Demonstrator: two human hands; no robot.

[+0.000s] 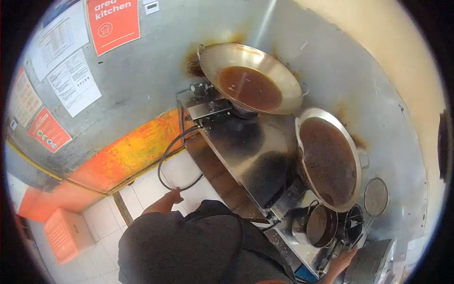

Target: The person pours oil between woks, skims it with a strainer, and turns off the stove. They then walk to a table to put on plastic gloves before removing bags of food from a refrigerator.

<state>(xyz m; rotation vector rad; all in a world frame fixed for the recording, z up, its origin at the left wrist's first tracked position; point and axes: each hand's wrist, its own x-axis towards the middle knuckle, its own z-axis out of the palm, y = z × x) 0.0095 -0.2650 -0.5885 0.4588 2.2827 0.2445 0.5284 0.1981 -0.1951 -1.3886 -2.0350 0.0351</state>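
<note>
At the lower right, my right hand (344, 259) is closed at the handle end of a wire strainer (376, 197), whose round mesh head lies beside the large right wok (328, 158). My left hand (174, 196) hangs low at the left of my body, near a black hose (161, 170); its fingers are small and I cannot make out whether they hold anything. Dark brown liquid fills much of the right wok. Another wide wok (255, 57), farther back, also holds brown liquid. A pot (301, 227) with dark contents stands between the right wok and my body.
The metal stove (246, 156) runs diagonally before me, with burners and a hose at its left end. An orange crate (64, 234) sits on the tiled floor at the lower left. Posters (113, 23) hang on the metal wall. A metal box (371, 262) is at the lower right.
</note>
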